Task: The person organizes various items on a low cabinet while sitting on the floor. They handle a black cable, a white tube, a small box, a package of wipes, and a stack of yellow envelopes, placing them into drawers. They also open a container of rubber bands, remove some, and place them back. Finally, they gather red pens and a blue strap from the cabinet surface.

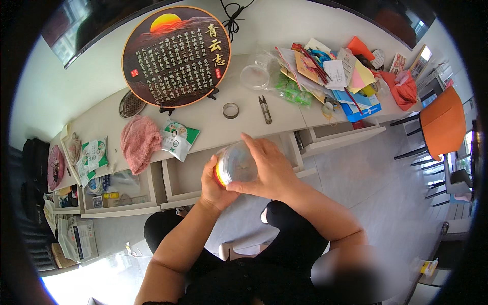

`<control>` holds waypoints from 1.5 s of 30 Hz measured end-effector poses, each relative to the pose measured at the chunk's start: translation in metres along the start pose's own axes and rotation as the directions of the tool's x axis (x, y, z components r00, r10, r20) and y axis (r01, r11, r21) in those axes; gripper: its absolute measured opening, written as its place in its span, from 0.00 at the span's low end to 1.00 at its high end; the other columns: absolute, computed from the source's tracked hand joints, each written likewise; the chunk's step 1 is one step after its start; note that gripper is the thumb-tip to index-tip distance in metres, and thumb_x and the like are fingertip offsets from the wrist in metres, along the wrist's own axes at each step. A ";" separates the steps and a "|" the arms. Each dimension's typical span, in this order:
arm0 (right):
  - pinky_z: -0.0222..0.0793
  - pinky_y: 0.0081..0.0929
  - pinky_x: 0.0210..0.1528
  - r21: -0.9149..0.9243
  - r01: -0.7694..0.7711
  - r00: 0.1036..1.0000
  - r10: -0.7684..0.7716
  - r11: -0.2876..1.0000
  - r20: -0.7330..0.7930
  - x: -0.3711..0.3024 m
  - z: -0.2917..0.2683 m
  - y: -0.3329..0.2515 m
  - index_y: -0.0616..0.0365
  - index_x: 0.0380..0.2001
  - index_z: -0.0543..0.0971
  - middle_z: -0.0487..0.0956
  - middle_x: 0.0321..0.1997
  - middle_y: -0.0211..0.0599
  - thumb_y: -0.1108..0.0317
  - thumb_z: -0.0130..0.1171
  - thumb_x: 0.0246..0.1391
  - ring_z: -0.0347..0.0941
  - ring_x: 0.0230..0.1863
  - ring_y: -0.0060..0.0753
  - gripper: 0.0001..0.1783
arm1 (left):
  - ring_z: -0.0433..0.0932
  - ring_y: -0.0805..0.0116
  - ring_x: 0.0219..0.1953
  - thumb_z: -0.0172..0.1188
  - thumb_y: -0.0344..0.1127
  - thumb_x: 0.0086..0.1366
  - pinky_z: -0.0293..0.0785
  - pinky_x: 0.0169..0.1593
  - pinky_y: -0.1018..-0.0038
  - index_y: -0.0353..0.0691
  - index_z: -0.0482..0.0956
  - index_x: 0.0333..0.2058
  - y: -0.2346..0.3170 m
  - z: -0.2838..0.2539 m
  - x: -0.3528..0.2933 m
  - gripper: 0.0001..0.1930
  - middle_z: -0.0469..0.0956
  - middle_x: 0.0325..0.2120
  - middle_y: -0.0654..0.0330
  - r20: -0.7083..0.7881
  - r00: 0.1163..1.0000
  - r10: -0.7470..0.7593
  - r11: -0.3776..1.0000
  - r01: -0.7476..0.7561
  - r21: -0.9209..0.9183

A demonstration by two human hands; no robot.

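Both hands are closed around a clear round plastic jar [238,163] with a red and yellow band, held above the open middle drawer [185,178]. My left hand [216,185] wraps its side and lower part. My right hand [269,168] grips the other end, fingers over the rim and thumb along the near side. What the jar contains cannot be made out. Beyond it on the cabinet top lie a roll of tape [231,110] and small thread snips [265,110]. A pink cloth [140,144] and a green-and-white packet [180,140] lie to the left.
A round decorative plaque [175,58] stands at the back. Papers, pens and bags form a pile [335,76] on the right, beside a clear round lid [254,77]. The left drawer [122,206] and right drawer [345,136] are pulled out. An orange chair [442,124] stands far right.
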State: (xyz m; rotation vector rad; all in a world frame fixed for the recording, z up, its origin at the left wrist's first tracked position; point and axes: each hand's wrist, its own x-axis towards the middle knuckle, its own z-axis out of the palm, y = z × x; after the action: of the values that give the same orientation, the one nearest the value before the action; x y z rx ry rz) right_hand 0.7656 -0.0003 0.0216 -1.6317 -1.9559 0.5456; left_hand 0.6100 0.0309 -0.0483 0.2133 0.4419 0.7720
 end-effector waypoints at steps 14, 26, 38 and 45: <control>0.60 0.35 0.58 0.671 0.063 0.955 0.152 0.738 -0.256 0.039 0.022 0.083 0.61 0.56 0.57 0.64 0.55 0.46 0.59 0.73 0.32 0.61 0.59 0.41 0.50 | 0.73 0.43 0.39 0.45 0.70 0.53 0.78 0.36 0.59 0.44 0.60 0.59 0.017 -0.001 0.002 0.43 0.66 0.52 0.41 0.201 0.970 -0.135 0.946 0.186 -0.264; 0.55 0.44 0.59 -0.262 -0.066 0.896 -0.058 0.963 -0.439 0.052 0.056 0.100 0.61 0.48 0.68 0.64 0.58 0.52 0.53 0.72 0.30 0.59 0.59 0.54 0.41 | 0.75 0.43 0.41 0.49 0.68 0.52 0.80 0.39 0.58 0.39 0.60 0.58 0.009 0.000 0.013 0.44 0.66 0.52 0.43 0.237 0.971 -0.015 0.946 0.091 -0.312; 0.65 0.37 0.43 0.123 -0.405 0.405 0.299 0.906 -0.864 0.008 -0.050 0.249 0.58 0.34 0.78 0.74 0.33 0.45 0.71 0.61 0.45 0.69 0.40 0.46 0.10 | 0.69 0.39 0.49 0.49 0.69 0.52 0.75 0.46 0.53 0.43 0.60 0.58 -0.009 0.013 0.030 0.43 0.62 0.55 0.43 0.227 0.964 -0.140 0.922 0.210 -0.325; 0.66 0.39 0.44 -0.138 -0.462 0.574 0.177 0.876 -0.799 0.016 -0.048 0.268 0.54 0.37 0.80 0.72 0.35 0.45 0.73 0.59 0.46 0.68 0.42 0.47 0.12 | 0.61 0.35 0.56 0.45 0.64 0.57 0.66 0.52 0.41 0.43 0.60 0.59 -0.044 0.038 0.058 0.38 0.59 0.58 0.41 0.150 0.958 -0.246 0.928 0.277 -0.250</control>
State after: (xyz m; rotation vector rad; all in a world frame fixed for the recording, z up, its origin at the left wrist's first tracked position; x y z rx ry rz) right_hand 0.9993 0.0649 -0.1026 -1.9976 -1.1178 -0.3876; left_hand 0.6913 0.0407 -0.0477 -0.0554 0.2444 0.5453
